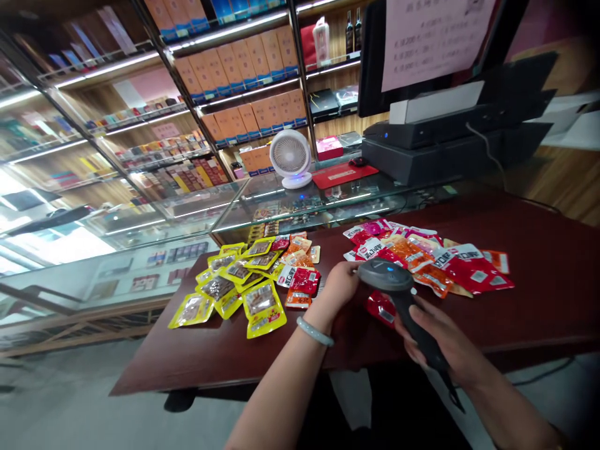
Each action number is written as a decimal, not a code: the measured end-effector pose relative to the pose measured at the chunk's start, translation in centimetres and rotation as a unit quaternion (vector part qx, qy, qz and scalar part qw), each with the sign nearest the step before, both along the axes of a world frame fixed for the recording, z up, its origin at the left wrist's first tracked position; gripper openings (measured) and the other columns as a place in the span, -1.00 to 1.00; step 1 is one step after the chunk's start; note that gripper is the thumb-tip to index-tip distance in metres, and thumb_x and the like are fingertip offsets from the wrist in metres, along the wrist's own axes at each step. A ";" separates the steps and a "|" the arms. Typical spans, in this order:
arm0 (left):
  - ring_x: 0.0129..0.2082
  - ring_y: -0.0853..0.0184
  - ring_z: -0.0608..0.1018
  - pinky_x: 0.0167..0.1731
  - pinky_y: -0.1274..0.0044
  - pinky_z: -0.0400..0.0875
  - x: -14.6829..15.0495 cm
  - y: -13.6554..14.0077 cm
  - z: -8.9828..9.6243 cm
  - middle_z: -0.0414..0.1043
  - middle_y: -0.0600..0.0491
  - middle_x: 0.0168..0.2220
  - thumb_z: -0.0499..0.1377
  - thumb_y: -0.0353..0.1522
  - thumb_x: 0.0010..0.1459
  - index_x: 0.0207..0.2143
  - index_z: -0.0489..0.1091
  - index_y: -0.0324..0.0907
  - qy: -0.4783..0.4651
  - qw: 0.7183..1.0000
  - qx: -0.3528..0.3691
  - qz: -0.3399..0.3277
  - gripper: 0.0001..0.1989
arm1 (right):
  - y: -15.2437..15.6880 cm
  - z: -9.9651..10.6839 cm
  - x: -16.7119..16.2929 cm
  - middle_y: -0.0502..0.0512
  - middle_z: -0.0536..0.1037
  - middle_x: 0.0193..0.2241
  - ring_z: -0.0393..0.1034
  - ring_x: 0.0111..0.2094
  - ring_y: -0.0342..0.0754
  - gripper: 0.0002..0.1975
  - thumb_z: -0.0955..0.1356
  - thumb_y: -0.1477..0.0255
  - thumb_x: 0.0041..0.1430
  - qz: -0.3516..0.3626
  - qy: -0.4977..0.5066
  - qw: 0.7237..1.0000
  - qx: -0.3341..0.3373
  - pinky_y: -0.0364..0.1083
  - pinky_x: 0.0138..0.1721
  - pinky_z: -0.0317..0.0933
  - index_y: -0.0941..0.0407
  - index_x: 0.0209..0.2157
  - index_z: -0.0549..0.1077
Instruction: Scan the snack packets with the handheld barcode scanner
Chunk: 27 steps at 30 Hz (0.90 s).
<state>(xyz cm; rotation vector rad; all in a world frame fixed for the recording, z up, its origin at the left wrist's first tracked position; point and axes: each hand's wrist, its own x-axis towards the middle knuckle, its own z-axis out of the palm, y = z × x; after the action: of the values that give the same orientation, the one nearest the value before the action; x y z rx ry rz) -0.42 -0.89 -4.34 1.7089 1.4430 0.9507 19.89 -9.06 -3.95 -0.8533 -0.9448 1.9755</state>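
My right hand (pixel 440 337) is wrapped around the handle of a black barcode scanner (pixel 389 275), its head pointing away from me over the table. Just left of the scanner, my left hand (pixel 340 284) has its fingers curled together. The scanner head hides their tips, so what they hold cannot be made out. A red snack packet (pixel 380 310) lies below the scanner head. Beyond the scanner, to the right, is a pile of red, pink and orange snack packets (pixel 422 253). Left of my left hand lie yellow packets (pixel 265 306) with clear windows, and a red and white packet (pixel 302 278).
The packets lie on a dark red table (pixel 225 356). Behind it stands a glass display counter (pixel 253 203) with a white fan (pixel 290 156) and a red mat (pixel 344 176). A black register (pixel 422 156) and a monitor (pixel 372 62) stand back right. Stocked shelves line the wall.
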 end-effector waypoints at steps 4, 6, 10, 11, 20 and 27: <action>-0.08 0.16 0.53 -0.01 0.36 0.36 -4.4 -1.3 2.1 0.55 -0.11 -0.09 0.17 -0.37 0.14 -0.06 0.53 -0.13 0.195 0.976 0.047 0.081 -0.69 | 0.0 0.2 -0.8 -0.14 0.32 -0.62 0.12 -0.76 -0.28 -0.62 0.41 0.11 0.14 0.030 -0.008 0.999 0.010 -0.24 -0.76 0.06 0.08 -0.18 0.34; 0.01 0.08 0.45 0.04 0.27 0.28 -7.0 -2.1 3.0 0.50 -0.14 -0.04 0.22 -0.35 0.10 -0.05 0.52 -0.11 0.341 0.928 0.035 0.147 -0.67 | 0.0 0.3 -1.4 -0.14 0.33 -0.61 0.13 -0.75 -0.28 -0.60 0.41 0.11 0.14 0.046 -0.004 0.999 0.018 -0.25 -0.76 0.07 0.08 -0.14 0.33; 0.13 -0.07 0.29 0.03 0.15 0.21 -10.8 -3.4 3.8 0.36 -0.15 0.08 0.27 -0.13 0.02 -0.03 0.45 -0.05 0.478 0.852 -0.041 0.208 -0.55 | 0.0 0.1 -2.8 -0.16 0.34 -0.61 0.16 -0.77 -0.29 -0.60 0.39 0.10 0.16 0.077 -0.005 0.996 0.036 -0.26 -0.76 0.09 0.07 -0.15 0.29; 0.14 -0.07 0.28 0.03 0.16 0.20 -11.3 -3.6 3.7 0.35 -0.15 0.09 0.25 -0.08 0.02 -0.03 0.44 -0.05 0.484 0.849 -0.047 0.208 -0.53 | 0.0 0.0 -3.2 -0.17 0.33 -0.61 0.16 -0.78 -0.29 -0.61 0.39 0.10 0.16 0.080 -0.008 0.996 0.039 -0.27 -0.76 0.09 0.07 -0.15 0.28; 0.04 -0.05 0.36 -0.03 0.23 0.24 -11.9 -5.0 2.4 0.41 -0.22 -0.04 0.16 0.07 0.05 -0.13 0.36 -0.22 0.499 0.831 0.001 0.245 -0.43 | -0.3 -0.7 -4.1 -0.18 0.36 -0.58 0.23 -0.76 -0.30 -0.65 0.37 0.13 0.21 0.111 -0.024 0.993 0.043 -0.30 -0.74 0.12 0.05 -0.19 0.23; -0.07 0.10 0.46 -0.03 0.36 0.28 -12.2 -4.7 2.2 0.47 -0.13 -0.14 0.20 -0.07 0.11 -0.07 0.37 -0.22 0.432 0.873 0.046 0.223 -0.54 | -0.1 -0.7 -4.9 -0.19 0.37 -0.59 0.23 -0.77 -0.29 -0.59 0.37 0.08 0.18 0.111 -0.027 0.993 0.034 -0.31 -0.77 0.09 0.05 -0.13 0.22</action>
<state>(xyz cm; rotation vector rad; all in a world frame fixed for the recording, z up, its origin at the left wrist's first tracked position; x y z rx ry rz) -12.66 -5.57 -2.14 2.0277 2.4840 0.4499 15.01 -9.17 -4.65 -0.7952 -1.1750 2.1033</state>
